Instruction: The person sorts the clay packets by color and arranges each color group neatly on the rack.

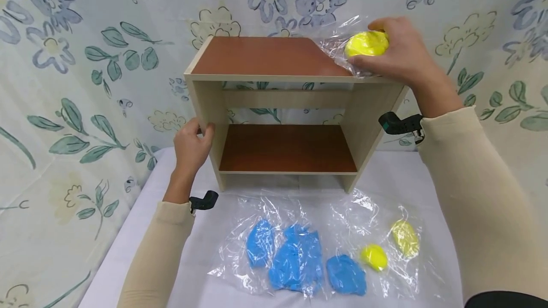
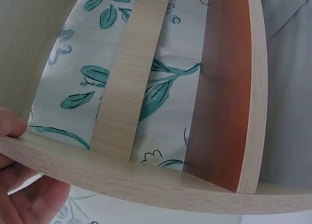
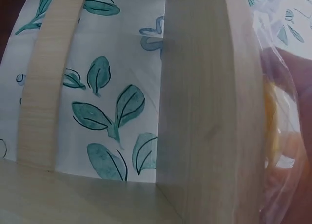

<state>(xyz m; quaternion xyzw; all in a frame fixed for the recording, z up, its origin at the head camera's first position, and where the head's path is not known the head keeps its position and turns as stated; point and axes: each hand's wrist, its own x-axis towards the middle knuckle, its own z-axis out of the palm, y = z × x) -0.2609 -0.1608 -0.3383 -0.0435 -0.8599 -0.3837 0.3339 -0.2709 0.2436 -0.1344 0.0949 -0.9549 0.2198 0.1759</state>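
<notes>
A small wooden shelf unit (image 1: pixel 204 108) with a brown top and a brown lower board stands on the table. My left hand (image 1: pixel 192 145) grips the front edge of its left side panel, the thumb on the inner face and the fingers outside, as the left wrist view also shows. At the top right corner, my right hand (image 1: pixel 404 53) holds a yellow lump (image 1: pixel 366 44) inside a clear plastic bag (image 1: pixel 336 44), between thumb and fingers. In the right wrist view the bagged lump (image 3: pixel 271 121) is partly cut off beside the panel.
In front of the shelf lie clear plastic bags with blue lumps (image 1: pixel 297 260) and yellow lumps (image 1: pixel 374 256). They rest on a white cloth-covered table (image 1: pixel 188 270). A flower-patterned curtain (image 1: pixel 107 108) hangs right behind the shelf.
</notes>
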